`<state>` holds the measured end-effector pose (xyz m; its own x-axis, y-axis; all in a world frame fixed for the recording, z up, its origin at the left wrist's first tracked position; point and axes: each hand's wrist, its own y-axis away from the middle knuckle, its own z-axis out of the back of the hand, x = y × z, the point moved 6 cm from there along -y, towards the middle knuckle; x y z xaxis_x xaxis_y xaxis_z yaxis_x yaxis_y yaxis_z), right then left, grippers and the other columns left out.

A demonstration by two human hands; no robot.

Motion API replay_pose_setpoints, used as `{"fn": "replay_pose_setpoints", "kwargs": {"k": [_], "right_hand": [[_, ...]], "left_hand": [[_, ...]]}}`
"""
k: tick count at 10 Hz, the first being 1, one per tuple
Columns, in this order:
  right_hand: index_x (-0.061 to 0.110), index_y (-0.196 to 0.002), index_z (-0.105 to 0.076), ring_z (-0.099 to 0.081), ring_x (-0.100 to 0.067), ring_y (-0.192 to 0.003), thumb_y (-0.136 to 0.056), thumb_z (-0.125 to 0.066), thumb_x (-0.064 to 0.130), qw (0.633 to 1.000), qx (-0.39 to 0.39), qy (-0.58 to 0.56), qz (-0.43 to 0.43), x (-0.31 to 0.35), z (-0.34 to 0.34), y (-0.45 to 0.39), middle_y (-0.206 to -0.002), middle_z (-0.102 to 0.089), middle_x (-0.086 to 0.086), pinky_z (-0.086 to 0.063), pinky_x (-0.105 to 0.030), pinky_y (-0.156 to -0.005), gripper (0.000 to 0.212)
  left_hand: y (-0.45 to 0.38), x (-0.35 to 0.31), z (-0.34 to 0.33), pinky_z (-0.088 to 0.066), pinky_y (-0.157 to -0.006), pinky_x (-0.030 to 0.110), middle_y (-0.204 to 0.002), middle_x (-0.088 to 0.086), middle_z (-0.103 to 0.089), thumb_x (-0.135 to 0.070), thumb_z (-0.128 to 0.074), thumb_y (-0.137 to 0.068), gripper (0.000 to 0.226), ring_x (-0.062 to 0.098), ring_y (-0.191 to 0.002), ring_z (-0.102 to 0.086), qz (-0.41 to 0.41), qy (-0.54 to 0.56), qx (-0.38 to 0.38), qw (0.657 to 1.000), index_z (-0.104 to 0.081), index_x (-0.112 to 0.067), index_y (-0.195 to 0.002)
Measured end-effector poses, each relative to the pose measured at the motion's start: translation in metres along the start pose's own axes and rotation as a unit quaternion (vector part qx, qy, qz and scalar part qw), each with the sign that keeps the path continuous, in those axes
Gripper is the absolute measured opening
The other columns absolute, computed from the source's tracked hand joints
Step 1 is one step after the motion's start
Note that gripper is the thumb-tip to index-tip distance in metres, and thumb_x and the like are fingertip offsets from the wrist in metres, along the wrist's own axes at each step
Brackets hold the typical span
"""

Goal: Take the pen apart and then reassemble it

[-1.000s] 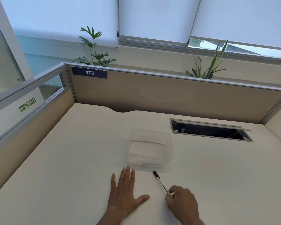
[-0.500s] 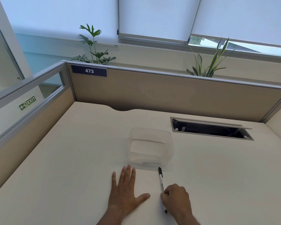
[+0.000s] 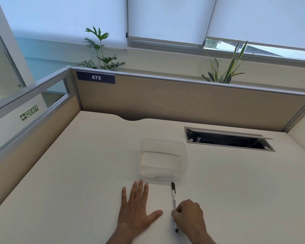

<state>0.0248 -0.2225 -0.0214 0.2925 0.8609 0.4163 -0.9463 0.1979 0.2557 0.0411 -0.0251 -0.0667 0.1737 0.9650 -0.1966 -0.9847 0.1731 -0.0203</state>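
Bench (image 3: 77,173) first: pale top with partitions on the far and left edges, and a cable hatch (image 3: 227,140) open toward the far right corner. Nothing there has moved over the last second, apart from the view shifting a bit.

Tub (image 3: 163,160), clear plastic, sits around the middle toward the near edge, same spot as before, and looks empty as far as I can tell.

Left hand (image 3: 136,206) is flat on the bench near the near edge, fingers spread and relaxed, holding nothing. It hasn't budged.

Right hand (image 3: 188,215) is where the change is. Its fingers are curled around the pen (image 3: 173,196), pinching the barrel about two thirds of the way back.

A second ago the pen lay slanted with its black cap pointing far-left. Now it's swung round so it runs nearly straight from the near edge toward the tub, cap end just short of the tub's near wall and not touching it.

My read: the pen is still in one piece, so disassembly hasn't started. This was just squaring it up for a proper grip. The free left hand is probably what pulls the cap.
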Motion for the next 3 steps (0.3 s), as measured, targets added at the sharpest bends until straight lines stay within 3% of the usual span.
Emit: {"fn": "replay_pose_setpoints", "kwargs": {"k": [1, 3], "right_hand": [[0.019, -0.053, -0.055, -0.057, -0.024, -0.066, -0.069, -0.060, 0.035, 1.000, 0.007, 0.003, -0.008, 0.000, -0.001, 0.001, -0.064, -0.067, 0.000, -0.049, -0.028, -0.068, 0.023], [0.020, -0.050, -0.054, -0.059, -0.018, -0.059, -0.068, -0.064, 0.046, 0.998, -0.039, -0.040, -0.007, 0.003, 0.022, 0.000, -0.052, -0.059, 0.005, -0.052, -0.028, -0.064, 0.034]], "left_hand": [[-0.001, 0.000, -0.003, -0.020, -0.107, 0.064, -0.151, 0.012, -0.043, -0.088, -0.029, -0.077, 0.103, 0.024, -0.141, -0.027, -0.006, -0.002, -0.011, 1.000, -0.048, -0.009, -0.140], [-0.001, 0.000, -0.002, -0.021, -0.107, 0.062, -0.151, 0.014, -0.042, -0.086, -0.030, -0.078, 0.102, 0.025, -0.141, -0.027, -0.013, -0.003, -0.050, 0.999, -0.048, -0.007, -0.140]]}}
